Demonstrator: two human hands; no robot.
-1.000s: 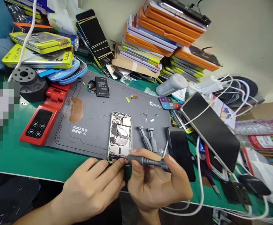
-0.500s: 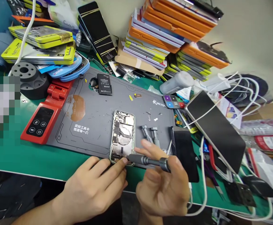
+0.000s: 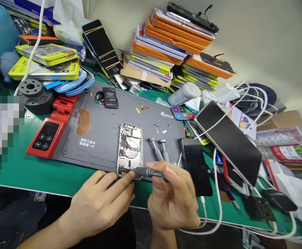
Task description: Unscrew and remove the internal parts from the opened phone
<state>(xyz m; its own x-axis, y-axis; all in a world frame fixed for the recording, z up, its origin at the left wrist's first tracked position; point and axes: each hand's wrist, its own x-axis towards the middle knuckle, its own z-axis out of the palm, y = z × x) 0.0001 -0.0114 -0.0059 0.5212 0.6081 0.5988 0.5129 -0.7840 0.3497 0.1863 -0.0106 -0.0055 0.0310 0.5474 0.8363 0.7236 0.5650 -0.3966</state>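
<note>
An opened smartphone (image 3: 131, 148) lies on the grey work mat (image 3: 103, 121), its inner parts showing. At its lower end, my left hand (image 3: 101, 199) holds it by the edge with the fingers close together; the index fingertip is beside the driver's tip. My right hand (image 3: 173, 197) is closed round a grey screwdriver (image 3: 147, 172), which slants down to the phone's lower part. The tip itself is too small to make out. Two more screwdrivers (image 3: 159, 148) lie right of the phone. A black battery (image 3: 110, 97) rests at the mat's back edge.
A red device with buttons (image 3: 47, 136) borders the mat on the left. To the right lie a black phone (image 3: 196, 167), a larger dark-screened device (image 3: 227, 141) and white cables (image 3: 220, 193). Stacked orange boxes (image 3: 175, 34) stand behind. Tiny parts (image 3: 163, 131) are scattered on the mat.
My right hand's fingers have drawn in around the screwdriver's handle, whose rear end was visible before. My left hand keeps its place at the phone. The whole view has shifted slightly.
</note>
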